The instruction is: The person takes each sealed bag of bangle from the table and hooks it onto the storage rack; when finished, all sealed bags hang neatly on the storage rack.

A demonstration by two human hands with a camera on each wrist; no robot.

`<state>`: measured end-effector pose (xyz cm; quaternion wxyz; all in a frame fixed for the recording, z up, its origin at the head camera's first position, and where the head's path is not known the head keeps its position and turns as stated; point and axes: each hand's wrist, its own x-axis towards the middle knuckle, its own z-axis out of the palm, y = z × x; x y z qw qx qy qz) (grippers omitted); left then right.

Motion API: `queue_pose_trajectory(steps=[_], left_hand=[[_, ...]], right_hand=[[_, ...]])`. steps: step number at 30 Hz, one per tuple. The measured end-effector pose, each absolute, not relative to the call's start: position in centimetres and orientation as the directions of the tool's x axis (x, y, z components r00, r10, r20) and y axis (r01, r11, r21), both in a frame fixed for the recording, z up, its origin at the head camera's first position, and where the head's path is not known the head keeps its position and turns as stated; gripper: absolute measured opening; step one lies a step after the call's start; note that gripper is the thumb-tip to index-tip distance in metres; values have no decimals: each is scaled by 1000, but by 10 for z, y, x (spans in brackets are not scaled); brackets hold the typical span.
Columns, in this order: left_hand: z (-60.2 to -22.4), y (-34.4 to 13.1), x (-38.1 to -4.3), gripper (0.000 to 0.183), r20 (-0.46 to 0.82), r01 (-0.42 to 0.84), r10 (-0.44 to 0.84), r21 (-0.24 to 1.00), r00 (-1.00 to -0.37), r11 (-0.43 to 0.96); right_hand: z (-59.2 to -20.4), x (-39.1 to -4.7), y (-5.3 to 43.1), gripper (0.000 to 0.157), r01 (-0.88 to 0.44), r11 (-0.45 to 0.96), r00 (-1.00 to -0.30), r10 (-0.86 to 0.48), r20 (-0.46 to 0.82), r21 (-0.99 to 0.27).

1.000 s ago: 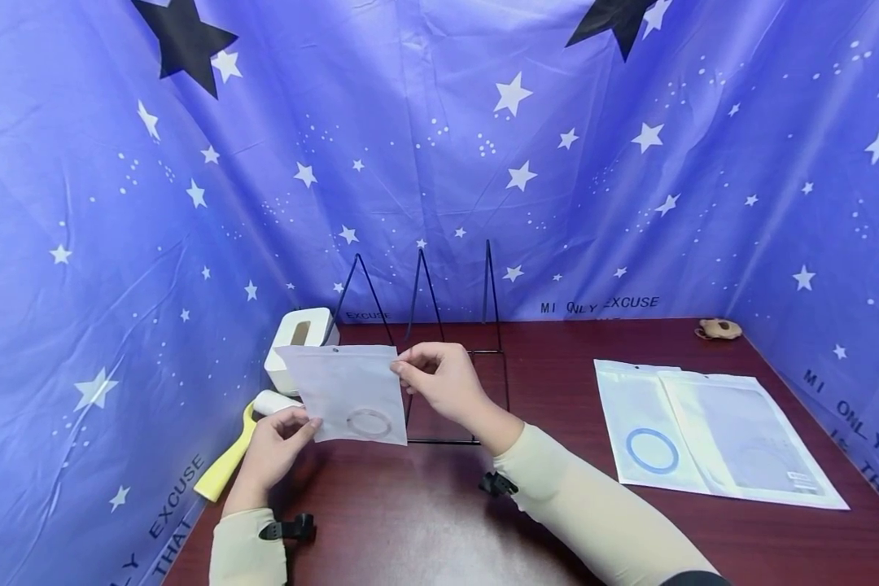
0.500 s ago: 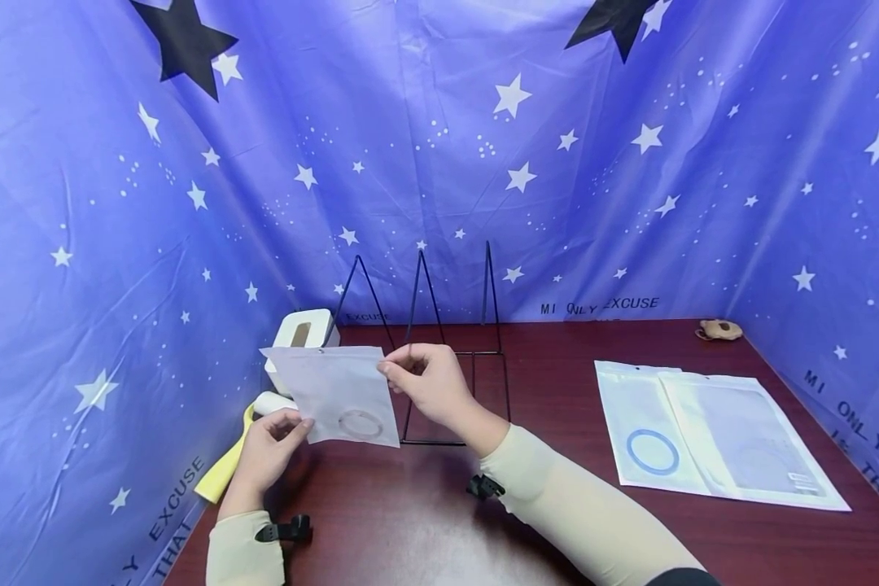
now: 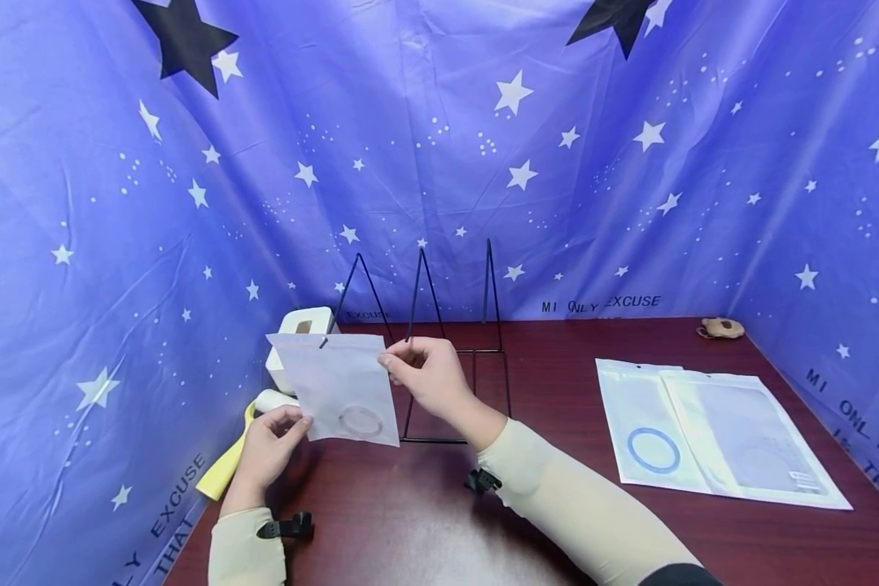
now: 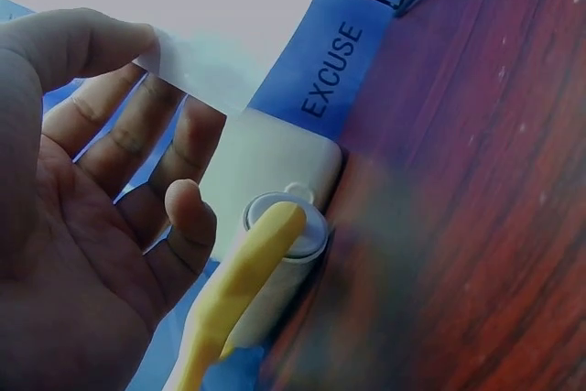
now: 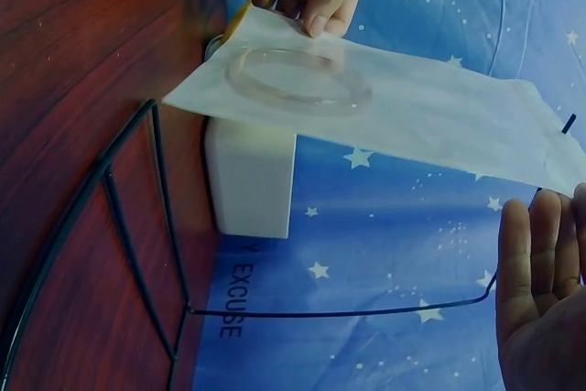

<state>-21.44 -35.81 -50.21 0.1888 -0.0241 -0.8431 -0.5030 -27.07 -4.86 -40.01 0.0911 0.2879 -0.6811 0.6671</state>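
Observation:
A white zip pouch [image 3: 337, 382] with a ring-shaped thing [image 3: 361, 421] showing through it is held up in front of the black wire rack [image 3: 419, 301]. My left hand [image 3: 267, 456] pinches its lower left edge between thumb and forefinger. At the upper right edge, my right hand [image 3: 432, 378] pinches it too. A short black wire tip [image 3: 324, 342] shows at the pouch's hang hole, and in the right wrist view a black tip [image 5: 569, 123] sticks out past the pouch's top. Part of the rack is hidden behind the pouch.
Behind the pouch stands a white box [image 3: 282, 366] with a slot on top. A lint roller [image 3: 227, 464] with a yellow handle lies at the left. Two more pouches [image 3: 747, 435] overlap on the right of the dark red table [image 3: 439, 521]. A small brown object [image 3: 720, 328] sits far right.
The pouch and both hands have shifted a little left, then the pouch's top has risen slightly. The black wire tip now shows at its hole. Both hands keep their pinch.

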Motion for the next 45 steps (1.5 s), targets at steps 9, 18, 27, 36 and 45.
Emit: queue_pose_trajectory(steps=[9, 18, 27, 36, 45], left_hand=[[-500, -357, -220, 15, 320, 169, -198, 823, -926, 542], [-487, -355, -236, 16, 348, 106, -228, 724, -909, 682], [-463, -347, -256, 16, 311, 12, -254, 653, -916, 757], [-448, -340, -278, 14, 276, -12, -246, 642, -929, 766], [-446, -340, -293, 20, 244, -28, -251, 663, -937, 748]], right_hand=[[-400, -287, -50, 7, -490, -18, -845, -234, 480, -872], [-398, -304, -53, 5, -464, 16, -866, -218, 450, -886], [-395, -323, -53, 11, -448, 24, -878, -202, 435, -894], [-390, -336, -53, 10, -472, 76, -875, -160, 456, -878], [-391, -349, -55, 10, -451, 98, -890, -127, 438, -887]])
